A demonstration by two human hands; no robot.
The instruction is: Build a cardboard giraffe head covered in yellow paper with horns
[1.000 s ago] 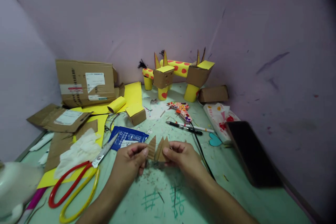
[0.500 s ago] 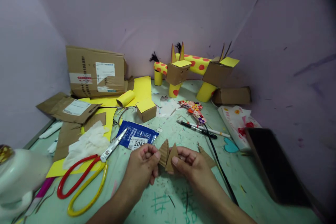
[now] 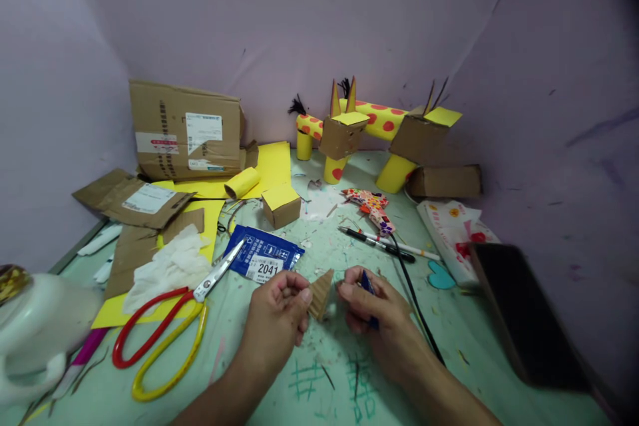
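My left hand [image 3: 280,309] pinches a small corrugated cardboard triangle [image 3: 321,294], which stands point up between thumb and fingers. To the right of it, my right hand [image 3: 382,313] is closed round a small pointed piece with a dark blue face [image 3: 368,287]; most of this piece is hidden by the fingers. A narrow gap separates the triangle from my right fingertips. Beyond my left hand lies a blue packet [image 3: 264,253] with a white label. Scissors [image 3: 197,299] with one red and one yellow handle rest to the left, blade tips over the packet.
Spotted yellow cardboard animals [image 3: 344,136] stand at the back. A small box with a yellow top [image 3: 281,210], a patterned glue gun [image 3: 372,208] with a black cord, pens [image 3: 377,245] and a phone [image 3: 524,316] lie around. A white mug-like vessel [image 3: 44,326] is at left.
My right hand has moved slightly right, away from the left. Its piece showed a brown cardboard face before and now shows dark blue. The left triangle has tilted to the right.
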